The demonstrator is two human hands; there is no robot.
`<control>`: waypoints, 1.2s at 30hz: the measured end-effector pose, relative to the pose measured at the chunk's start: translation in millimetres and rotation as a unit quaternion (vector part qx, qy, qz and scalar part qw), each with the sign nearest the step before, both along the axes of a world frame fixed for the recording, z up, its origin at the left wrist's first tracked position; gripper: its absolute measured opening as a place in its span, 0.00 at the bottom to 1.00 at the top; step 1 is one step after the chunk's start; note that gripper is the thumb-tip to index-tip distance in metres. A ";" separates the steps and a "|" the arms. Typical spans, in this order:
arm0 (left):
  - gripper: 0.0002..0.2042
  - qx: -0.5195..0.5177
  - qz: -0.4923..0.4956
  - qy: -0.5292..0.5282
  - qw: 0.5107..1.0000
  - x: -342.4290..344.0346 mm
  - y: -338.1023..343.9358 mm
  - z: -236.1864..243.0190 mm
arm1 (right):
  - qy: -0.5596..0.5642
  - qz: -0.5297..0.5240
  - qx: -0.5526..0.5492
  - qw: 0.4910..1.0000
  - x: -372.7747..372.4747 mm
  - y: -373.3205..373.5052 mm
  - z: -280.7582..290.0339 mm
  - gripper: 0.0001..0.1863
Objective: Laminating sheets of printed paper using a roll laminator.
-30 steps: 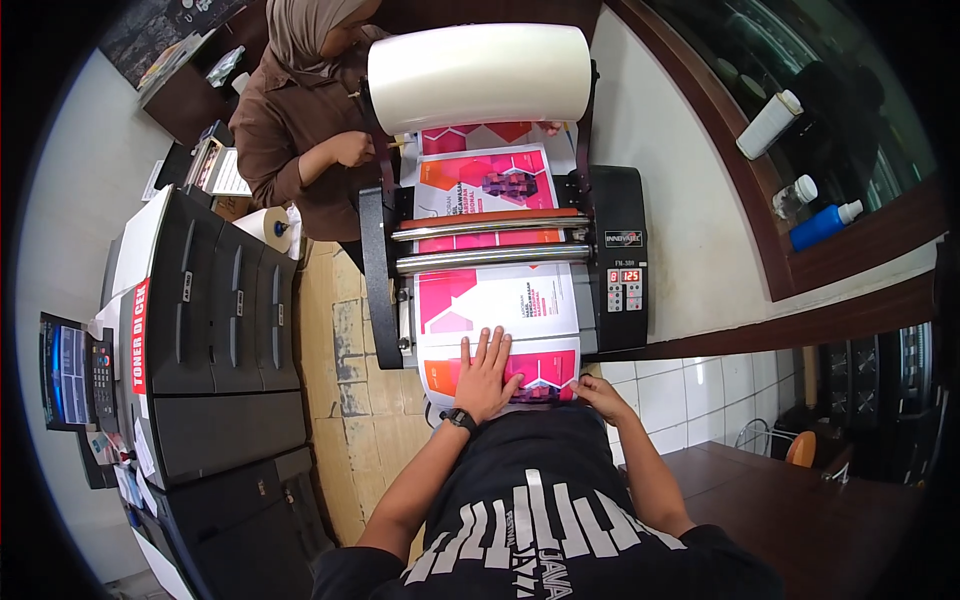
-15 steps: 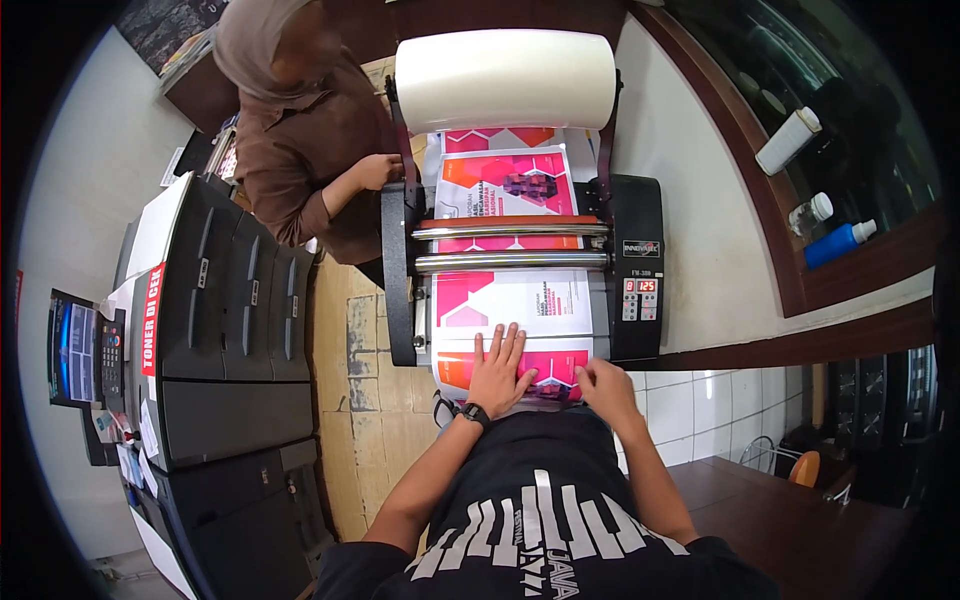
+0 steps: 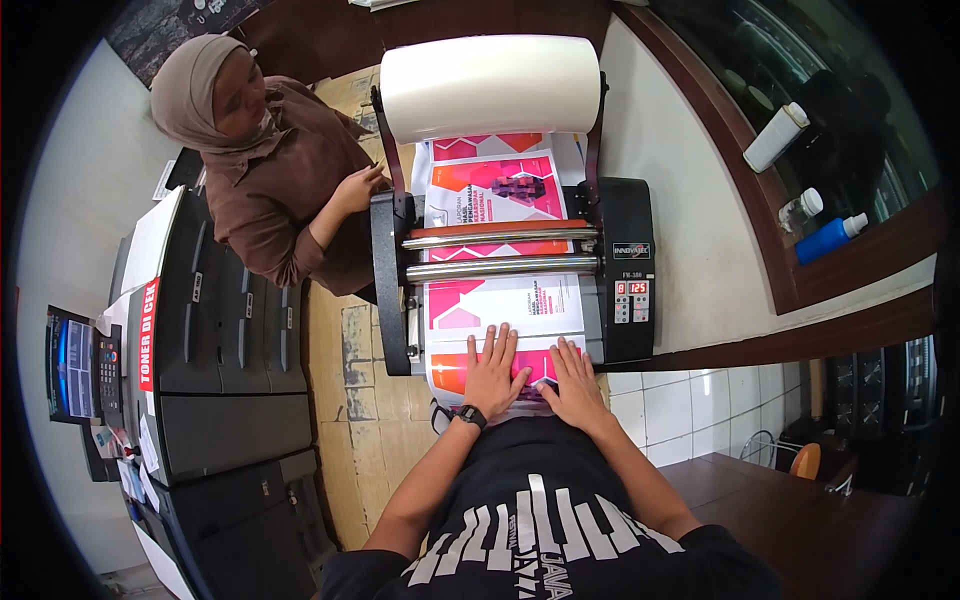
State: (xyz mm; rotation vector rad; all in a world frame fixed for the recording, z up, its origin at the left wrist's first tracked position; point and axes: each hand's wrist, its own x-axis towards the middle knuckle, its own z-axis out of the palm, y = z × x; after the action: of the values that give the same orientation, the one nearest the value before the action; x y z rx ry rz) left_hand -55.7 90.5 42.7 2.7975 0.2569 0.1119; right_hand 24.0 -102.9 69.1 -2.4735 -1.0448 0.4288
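Pink, orange and white printed sheets [image 3: 500,305] run in a strip through a black roll laminator [image 3: 628,220] in front of me. My left hand [image 3: 491,375] lies flat on the near end of the strip, fingers spread and pointing away. Beside it my right hand [image 3: 575,388] rests flat on the strip's right part, thumb toward my left hand. Neither hand grips anything. Two shiny metal rollers [image 3: 505,268] cross the strip beyond my fingertips. A large roll of whitish film [image 3: 490,90] hangs over the far end, with more printed sheets [image 3: 490,190] below it.
At the far left a person in a brown shirt [image 3: 270,180] stands with a hand by the laminator's side. A large grey printer [image 3: 235,330] stands left. A white spray can [image 3: 776,137] and a blue bottle [image 3: 832,240] sit on the right ledge. A dark brown table [image 3: 740,510] is near right.
My right hand has opened from a curled pose at the strip's right edge and now lies flat on it. The view has shifted slightly. The other person's head has come more into view.
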 end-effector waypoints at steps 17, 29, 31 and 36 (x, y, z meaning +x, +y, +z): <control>0.38 -0.001 0.015 0.007 1.000 15.2 5.0 -1.0 | 0.003 -0.013 0.036 0.999 16.4 5.0 -8.1 0.38; 0.39 0.004 0.026 -0.001 1.000 23.7 9.2 -2.0 | 0.007 -0.005 0.028 1.000 26.2 10.6 -9.4 0.39; 0.39 0.007 0.024 -0.001 1.000 24.0 11.0 -3.2 | -0.008 -0.019 0.034 0.999 21.9 11.7 -14.3 0.40; 0.39 0.011 0.014 0.012 1.000 27.2 14.0 -2.1 | -0.059 -0.054 -0.006 0.997 20.9 14.4 -6.7 0.42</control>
State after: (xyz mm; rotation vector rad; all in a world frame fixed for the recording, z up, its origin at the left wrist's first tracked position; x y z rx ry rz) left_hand -28.5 104.5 40.6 2.8186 0.3026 0.0895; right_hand 44.9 -88.5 62.4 -2.5778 -0.9497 0.2601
